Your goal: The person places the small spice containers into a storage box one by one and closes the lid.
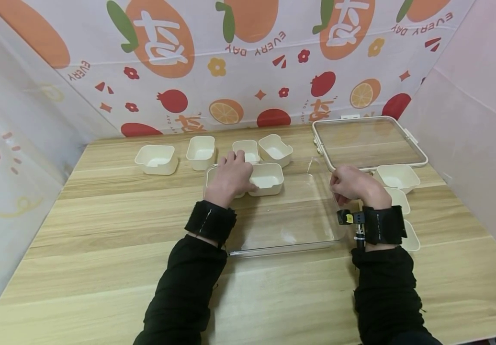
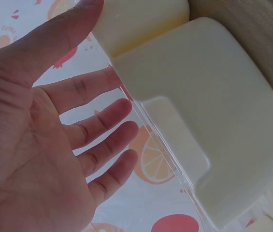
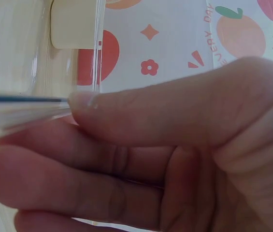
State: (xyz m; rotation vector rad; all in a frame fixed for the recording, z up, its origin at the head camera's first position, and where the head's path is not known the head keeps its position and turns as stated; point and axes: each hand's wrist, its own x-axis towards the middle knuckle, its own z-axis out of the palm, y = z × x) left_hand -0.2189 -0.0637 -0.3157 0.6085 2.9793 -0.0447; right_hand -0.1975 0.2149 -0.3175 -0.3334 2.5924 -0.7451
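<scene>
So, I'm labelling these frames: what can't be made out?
- Head view: one cream bin, mostly hidden by the left hand.
- Head view: the frontmost right-side bin, partly behind the black wristband.
- Right wrist view: the lowest finger, cut off by the bottom edge.

Clear bin (image 1: 283,246), open-topped, flat on tabletop (image 1: 101,230), well in from near edge. Two cream tubs (image 1: 266,180) upright inside, along far edge.

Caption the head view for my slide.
Left hand at two cream tubs inside a clear bin, right hand gripping the bin from the right.
</scene>
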